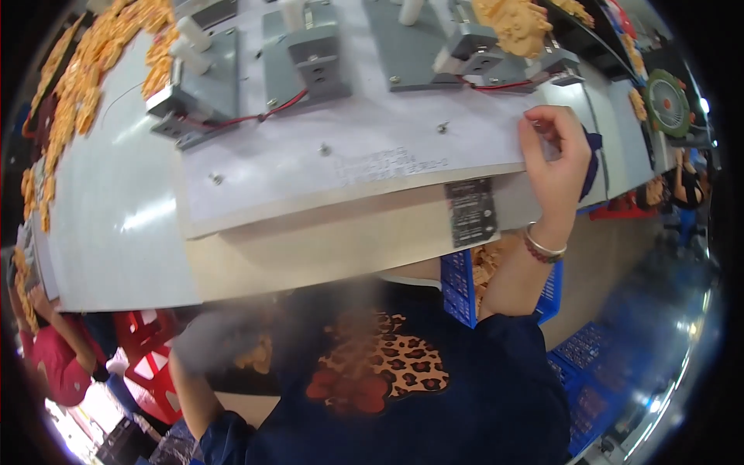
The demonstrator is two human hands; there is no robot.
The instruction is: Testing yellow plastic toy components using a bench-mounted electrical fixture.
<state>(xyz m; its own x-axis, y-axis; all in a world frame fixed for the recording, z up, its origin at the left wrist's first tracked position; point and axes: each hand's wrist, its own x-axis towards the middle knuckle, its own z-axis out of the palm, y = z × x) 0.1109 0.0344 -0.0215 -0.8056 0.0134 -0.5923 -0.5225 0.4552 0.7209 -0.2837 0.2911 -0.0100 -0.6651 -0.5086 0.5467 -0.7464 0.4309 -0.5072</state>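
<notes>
My right hand (556, 155) rests at the right end of a white board (263, 201), its fingers curled and the thumb near the index fingertip. Anything between those fingertips is hidden. A dark blue item (593, 167) shows just beyond my right wrist. My left forearm (194, 387) hangs below the table edge, and a grey blur covers my left hand. Beside that blur is an orange piece (256, 356), too smeared to identify. Grey metal fixtures (310, 58) with white posts stand along the board, with an orange moulded piece (513, 25) on the right one.
Red and black wires (267, 115) run between the fixtures, and screws (442, 128) stick up from the board. Orange pieces (101, 54) are heaped at the far left. A blue crate (459, 287) of them sits below my right arm. A fan (666, 103) and other people (66, 356) are around.
</notes>
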